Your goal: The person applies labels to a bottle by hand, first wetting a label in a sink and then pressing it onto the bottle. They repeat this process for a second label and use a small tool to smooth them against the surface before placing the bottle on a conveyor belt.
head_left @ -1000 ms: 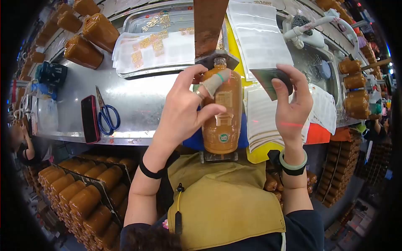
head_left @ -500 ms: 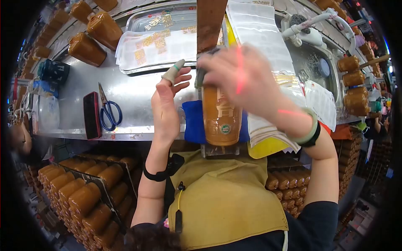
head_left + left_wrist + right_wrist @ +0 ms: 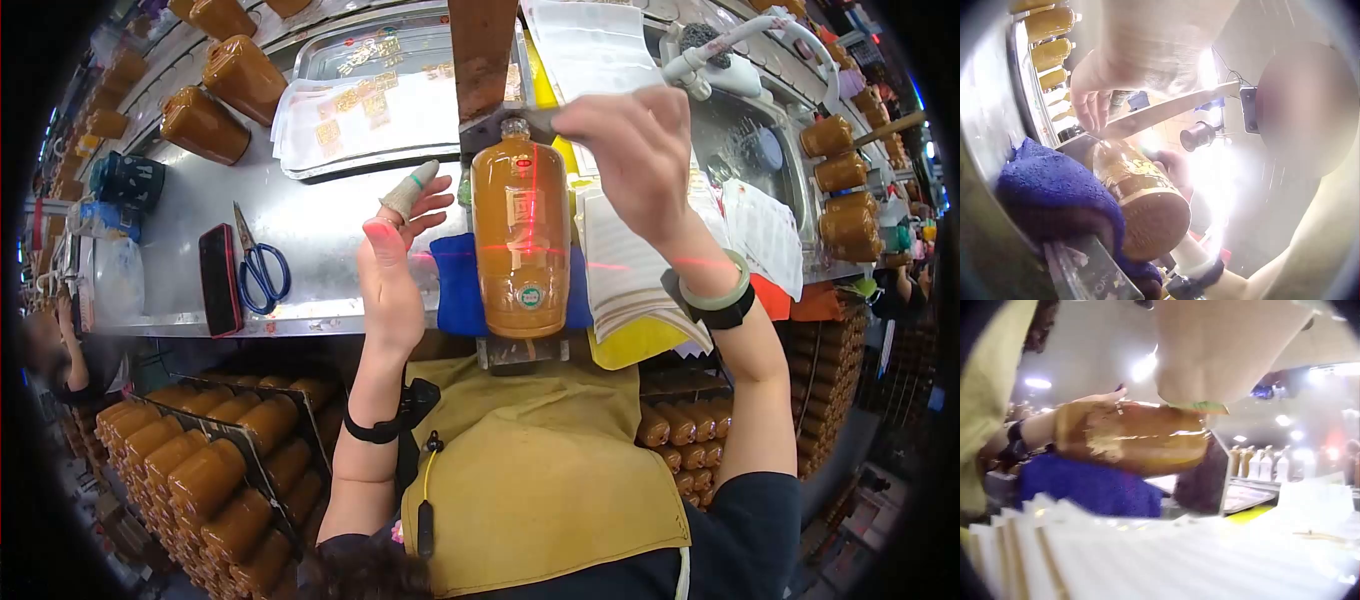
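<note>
Loose, empty left hand (image 3: 395, 275) — right hand (image 3: 638, 160) pinching a scraper (image 3: 1210, 407) — glossy brown bottle (image 3: 520, 250), gold-lettered.

Blue-handled scissors (image 3: 249, 247) lie left of center; phone (image 3: 219, 278) just beside, on their left. Dark teal container (image 3: 127, 176), far left. White faucet (image 3: 735, 38), steel sink (image 3: 722, 122), upper right. Racked brown bottles (image 3: 208, 475), lower left.

Head view above, facing down; wrist views low, close, facing shared bottle (image 3: 521, 235).
</note>
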A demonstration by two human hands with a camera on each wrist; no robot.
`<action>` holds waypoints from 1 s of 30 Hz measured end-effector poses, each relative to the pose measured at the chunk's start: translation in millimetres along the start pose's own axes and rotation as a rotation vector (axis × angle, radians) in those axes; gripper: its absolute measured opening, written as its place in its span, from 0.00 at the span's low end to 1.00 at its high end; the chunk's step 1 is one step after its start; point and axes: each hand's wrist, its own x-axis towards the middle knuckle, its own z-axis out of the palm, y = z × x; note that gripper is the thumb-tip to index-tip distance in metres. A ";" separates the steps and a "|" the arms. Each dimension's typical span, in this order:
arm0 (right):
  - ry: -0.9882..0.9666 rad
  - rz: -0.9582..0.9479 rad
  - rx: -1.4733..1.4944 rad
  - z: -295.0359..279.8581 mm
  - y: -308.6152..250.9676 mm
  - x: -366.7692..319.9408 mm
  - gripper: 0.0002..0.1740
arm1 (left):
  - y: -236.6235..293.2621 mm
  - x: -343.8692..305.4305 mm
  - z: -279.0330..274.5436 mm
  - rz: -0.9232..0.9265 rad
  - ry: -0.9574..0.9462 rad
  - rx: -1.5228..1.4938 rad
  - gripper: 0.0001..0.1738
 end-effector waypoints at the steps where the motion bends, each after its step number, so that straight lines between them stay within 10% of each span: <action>1: 0.002 0.001 0.004 -0.5 -8.4 -13.2 0.10 | 0.0 -2.0 -0.2 -0.001 0.002 0.004 0.57; 6: -0.229 -0.217 0.484 -34.9 -82.7 -30.7 0.15 | -4.1 -7.9 3.1 -0.041 0.021 -0.010 0.57; 9: 0.004 0.906 0.533 -17.2 -64.9 -23.4 0.19 | -5.2 -14.3 12.0 -0.019 -0.012 -0.017 0.56; 12: 0.174 1.096 0.762 -19.4 -71.8 -22.4 0.22 | -1.0 -18.0 23.7 0.104 -0.030 0.075 0.53; 17: -0.084 1.017 0.270 -19.4 -80.1 -40.9 0.18 | -15.7 -21.5 24.4 0.468 -0.001 0.364 0.42; 30: 0.207 1.276 0.729 -12.6 -83.3 -60.9 0.18 | 22.8 -4.5 23.7 0.441 -0.245 0.703 0.41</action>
